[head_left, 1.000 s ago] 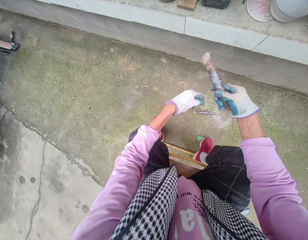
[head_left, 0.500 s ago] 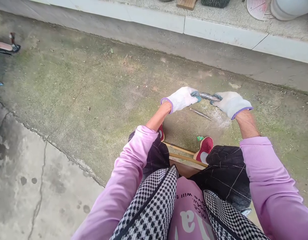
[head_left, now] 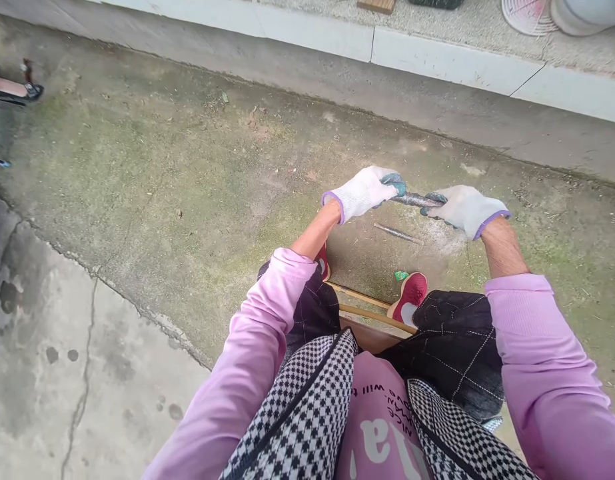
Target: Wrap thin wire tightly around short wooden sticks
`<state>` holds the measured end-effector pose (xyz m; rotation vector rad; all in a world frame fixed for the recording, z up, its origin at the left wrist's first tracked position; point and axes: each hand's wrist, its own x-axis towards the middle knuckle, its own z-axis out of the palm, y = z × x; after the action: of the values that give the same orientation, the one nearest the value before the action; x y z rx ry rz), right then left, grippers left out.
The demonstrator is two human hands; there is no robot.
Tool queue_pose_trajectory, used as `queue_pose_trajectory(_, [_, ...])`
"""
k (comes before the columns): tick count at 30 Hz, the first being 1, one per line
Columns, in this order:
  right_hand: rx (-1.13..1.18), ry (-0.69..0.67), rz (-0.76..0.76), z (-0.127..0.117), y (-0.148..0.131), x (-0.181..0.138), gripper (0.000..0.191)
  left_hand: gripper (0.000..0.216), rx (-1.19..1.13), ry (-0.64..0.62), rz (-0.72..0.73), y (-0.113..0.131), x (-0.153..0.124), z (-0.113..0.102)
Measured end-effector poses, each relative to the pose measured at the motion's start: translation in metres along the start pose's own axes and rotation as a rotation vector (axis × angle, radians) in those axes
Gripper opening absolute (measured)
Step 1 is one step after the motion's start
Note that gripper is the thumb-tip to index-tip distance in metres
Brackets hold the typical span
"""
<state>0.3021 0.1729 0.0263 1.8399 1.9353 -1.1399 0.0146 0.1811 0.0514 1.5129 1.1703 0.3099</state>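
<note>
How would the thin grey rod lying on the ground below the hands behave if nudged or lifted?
The rod looks straight and slim, so it is probably stiff and light. If round, it could roll a little, though the rough ground would likely stop it soon. Lying flat, it may be fiddly to pinch up.

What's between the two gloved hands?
In the head view, a wire-wound stick spans the gap, the left hand and right hand each holding an end.

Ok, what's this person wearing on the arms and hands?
The left hand and right hand both wear white knit gloves with purple-edged cuffs and a blue-green coating on the fingers. The left sleeve and right sleeve are long, plain light pink, and stop short of the gloves.
</note>
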Motion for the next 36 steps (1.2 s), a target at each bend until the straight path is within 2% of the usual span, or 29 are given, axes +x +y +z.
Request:
queue_pose_trajectory(2, [0.154,-0.119,0.006,-0.002,0.002,-0.013,0.017,0.013,0.002,0.037,-0.007,-0.003,0.002,-0.007])
queue_pose_trajectory(5, [0.391,-0.270,-0.049,-0.005,0.001,-0.031,0.044,0.015,-0.047,0.051,-0.035,0.001,0.002,-0.015])
queue_pose_trajectory(7, [0.483,-0.319,-0.104,-0.006,-0.006,-0.040,0.066,0.015,-0.100,0.038,-0.043,0.006,0.002,-0.016])
queue_pose_trajectory(9, [0.538,-0.329,-0.124,-0.006,-0.017,-0.047,0.077,0.009,-0.148,0.008,-0.038,0.009,0.002,-0.013])
queue_pose_trajectory(12, [0.655,-0.236,-0.136,-0.007,-0.030,-0.054,0.072,0.018,-0.191,-0.059,-0.053,0.010,0.003,-0.002])
queue_pose_trajectory(17, [1.052,0.154,-0.173,-0.004,-0.028,-0.043,0.064,0.019,-0.232,-0.105,-0.075,0.008,0.002,0.013])
queue_pose_trajectory(19, [1.065,0.280,-0.115,-0.001,-0.026,-0.033,0.062,0.018,-0.223,-0.117,-0.054,0.008,0.001,0.016])
queue_pose_trajectory(21, [0.918,0.365,-0.026,0.002,-0.027,-0.024,0.050,0.017,-0.185,-0.135,-0.046,0.007,-0.001,0.016])
queue_pose_trajectory(24, [0.500,0.438,0.040,0.001,-0.031,-0.017,0.024,0.021,-0.128,-0.155,-0.095,0.008,-0.003,0.015])
queue_pose_trajectory(26, [0.359,0.464,0.044,-0.001,-0.033,-0.016,0.016,0.024,-0.116,-0.139,-0.131,0.011,-0.003,0.013])
queue_pose_trajectory(28, [0.487,0.471,0.057,-0.002,-0.034,-0.017,0.019,0.022,-0.136,-0.117,-0.149,0.014,-0.004,0.011])
queue_pose_trajectory(32, [1.001,0.463,0.085,-0.003,-0.032,-0.016,0.024,0.019,-0.301,-0.121,-0.188,0.015,0.000,0.012])
queue_pose_trajectory(36, [1.119,0.488,0.110,-0.007,-0.028,-0.014,0.023,0.027,-0.490,-0.179,-0.230,0.013,0.004,0.016])
